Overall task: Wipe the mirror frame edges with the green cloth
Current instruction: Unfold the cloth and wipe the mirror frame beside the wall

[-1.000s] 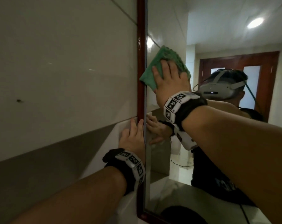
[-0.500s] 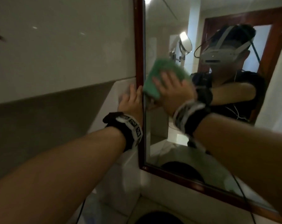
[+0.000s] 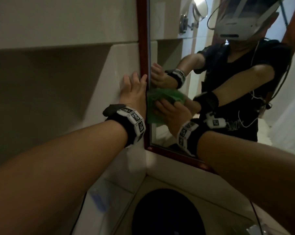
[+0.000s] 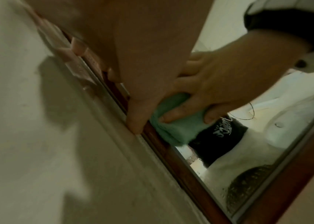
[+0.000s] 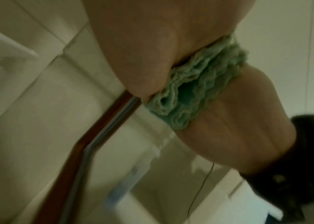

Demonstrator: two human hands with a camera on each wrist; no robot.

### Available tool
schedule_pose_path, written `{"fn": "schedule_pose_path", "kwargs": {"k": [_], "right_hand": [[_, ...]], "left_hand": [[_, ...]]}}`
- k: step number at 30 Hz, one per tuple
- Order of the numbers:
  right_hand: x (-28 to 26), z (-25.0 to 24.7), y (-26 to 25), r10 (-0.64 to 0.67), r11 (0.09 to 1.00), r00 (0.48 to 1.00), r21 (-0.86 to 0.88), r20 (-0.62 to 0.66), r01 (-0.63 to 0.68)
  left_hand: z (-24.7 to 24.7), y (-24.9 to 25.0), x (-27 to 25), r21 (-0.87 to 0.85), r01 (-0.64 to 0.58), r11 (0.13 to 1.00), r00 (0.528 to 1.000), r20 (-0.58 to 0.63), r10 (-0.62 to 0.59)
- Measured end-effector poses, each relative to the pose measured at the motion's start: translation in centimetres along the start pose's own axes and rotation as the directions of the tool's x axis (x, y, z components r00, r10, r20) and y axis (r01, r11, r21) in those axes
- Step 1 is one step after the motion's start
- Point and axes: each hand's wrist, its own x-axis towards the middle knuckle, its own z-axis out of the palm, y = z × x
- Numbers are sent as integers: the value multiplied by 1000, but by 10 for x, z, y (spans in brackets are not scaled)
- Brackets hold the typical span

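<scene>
While left hand (image 3: 133,92) lies flat on wall (image 3: 58,31), right hand (image 3: 172,112) clasps green cloth (image 3: 160,95) — pressed against mirror frame (image 3: 143,48) edge.

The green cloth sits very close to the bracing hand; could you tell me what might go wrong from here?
1. The right hand holds the cloth mostly on the glass beside the frame, so the wooden edge may go unwiped.
2. The left hand is braced on the wall with fingers against the frame, right beside the cloth; the next stroke could bump it.
</scene>
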Motion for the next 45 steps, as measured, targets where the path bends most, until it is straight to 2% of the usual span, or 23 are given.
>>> {"fn": "schedule_pose_path", "kwargs": {"k": [2,4,6,8,10,12,14,19,22,28,29,32,35,37,41,45], "right_hand": [[10,-19,15,68,994,997,89,29,-70],[15,-27,18,143,982,989,127,-37,-137],[8,-18,5,157,979,988,132,14,-157],[-2,1,-15,82,988,996,126,45,-87],[-15,20,-33,-50,995,989,90,138,38],[-30,40,-50,-182,983,956,58,229,173],[-38,49,-59,-258,964,924,19,283,264],[-15,34,-40,-203,970,958,-94,203,226],[-22,34,-51,-120,993,957,18,265,120],[-26,54,-71,-97,994,952,76,289,78],[-27,55,-71,-101,993,958,89,269,79],[-29,57,-76,-152,986,936,109,316,123],[-29,62,-78,-212,976,957,95,196,197],[-40,64,-76,-288,957,923,115,256,267],[-74,76,-56,-274,961,926,94,261,258],[-108,81,-35,-246,962,900,-20,359,271]], "left_hand": [[-2,-1,1,-5,13,1000,1000,-9,-13],[-4,0,1,-10,16,1000,1000,12,-16],[-4,1,-1,-1,26,1000,999,23,-26],[-1,4,-3,10,22,1000,999,46,-22],[6,9,-6,23,1,1000,997,73,-3],[14,12,-10,22,-18,1000,996,83,16],[18,13,-12,13,-28,1000,997,77,27],[16,14,-11,20,-29,999,995,91,27],[16,16,-12,2,-13,1000,996,92,13],[17,18,-12,13,-19,1000,996,88,18],[18,19,-12,9,-16,1000,996,86,15],[18,19,-12,-9,-8,1000,996,87,9],[19,19,-12,2,-8,1000,996,88,7],[18,16,-14,8,-14,1000,997,73,14],[18,14,-15,23,-29,999,997,73,28],[15,15,-17,51,-41,998,998,55,38]]}}
